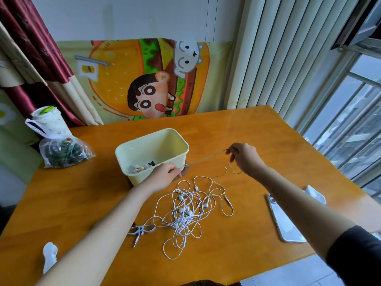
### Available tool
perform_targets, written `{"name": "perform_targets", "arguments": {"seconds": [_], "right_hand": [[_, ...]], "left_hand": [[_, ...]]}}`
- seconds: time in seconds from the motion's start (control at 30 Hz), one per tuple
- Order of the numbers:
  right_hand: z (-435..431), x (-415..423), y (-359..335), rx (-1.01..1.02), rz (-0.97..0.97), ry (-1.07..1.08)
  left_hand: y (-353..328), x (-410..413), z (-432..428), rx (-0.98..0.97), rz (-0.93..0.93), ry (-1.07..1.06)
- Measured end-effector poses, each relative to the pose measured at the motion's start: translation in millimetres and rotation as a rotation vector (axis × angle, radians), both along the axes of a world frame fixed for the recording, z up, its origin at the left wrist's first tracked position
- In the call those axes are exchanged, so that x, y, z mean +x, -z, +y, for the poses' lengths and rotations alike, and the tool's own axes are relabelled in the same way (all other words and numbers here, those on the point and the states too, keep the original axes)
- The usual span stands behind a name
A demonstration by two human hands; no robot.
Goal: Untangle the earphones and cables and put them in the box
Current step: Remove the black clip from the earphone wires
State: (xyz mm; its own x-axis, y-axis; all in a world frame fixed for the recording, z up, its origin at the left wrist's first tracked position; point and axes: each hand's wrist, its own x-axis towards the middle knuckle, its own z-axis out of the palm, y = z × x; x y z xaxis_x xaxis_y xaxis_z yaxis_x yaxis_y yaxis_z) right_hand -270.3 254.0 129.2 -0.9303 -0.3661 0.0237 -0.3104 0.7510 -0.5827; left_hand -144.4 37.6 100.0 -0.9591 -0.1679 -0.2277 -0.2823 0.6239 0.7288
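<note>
Clutter at the far left corner of the counter (268,141): a paper cup (50,120) and a clear plastic bag (66,152), no part of the job. Nearer the middle, toward the far edge, the cream box (165,145), open-topped, already holding a few small items too dim to name. Just in front of its near wall, the left hand (162,176), fingers curled and pinching one end of a thin cable (206,158). Drawn taut from there up and rightward past the box's near right corner to the right hand (244,156), also pinching, with a loose curl of the same cable hanging below the fingers. Below both hands, at mid-counter toward the near edge, the tangle of white earphones (185,211), knotted, with a grey clip (141,231) at its left fringe. Further right, near the right edge, a phone (285,219) lying flat.

Step in hand, by the look of it: straightening one freed cable before boxing. Next, probably: gather it into a loose coil, drop it over the box rim, then back to the tangle. Calls for keeping the hanging tail clear of the pile, to avoid fresh snags.
</note>
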Motion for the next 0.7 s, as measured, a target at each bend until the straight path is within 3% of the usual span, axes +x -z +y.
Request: {"name": "perform_targets", "arguments": {"seconds": [0.17,0.27,0.47,0.6,0.7], "right_hand": [[28,-14,20,0.197,-0.089,0.144],[19,1,21,0.347,-0.08,0.018],[-34,59,-8,0.104,-0.021,-0.481],[-42,63,-15,-0.011,-0.11,-0.445],[-36,52,-18,-0.028,-0.06,-0.374]], "left_hand": [[11,4,-7,-0.043,-0.047,0.012],[-1,0,4,-0.029,0.016,0.041],[-20,-12,31,0.119,0.116,0.124],[-26,-10,30,0.202,0.175,0.111],[-23,-6,23,0.228,0.147,0.104]]}}
